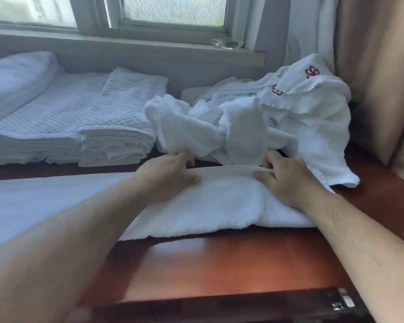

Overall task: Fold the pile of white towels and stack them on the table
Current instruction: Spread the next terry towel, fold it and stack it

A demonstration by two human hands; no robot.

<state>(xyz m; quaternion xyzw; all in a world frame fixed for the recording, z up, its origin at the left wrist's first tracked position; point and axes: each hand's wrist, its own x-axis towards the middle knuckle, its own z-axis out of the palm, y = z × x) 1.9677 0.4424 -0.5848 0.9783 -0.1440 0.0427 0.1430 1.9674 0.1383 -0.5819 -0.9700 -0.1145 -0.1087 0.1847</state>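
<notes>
A flat white terry towel is spread across the reddish-brown wooden table. Behind it, a stack of folded white quilted towels is set at left, a crumpled pile of white towels at right.

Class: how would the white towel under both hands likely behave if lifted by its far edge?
The towel would probably droop, since it already creases where the left hand and right hand pinch it. Its thick pile suggests it would grip the table, not slide.
</notes>
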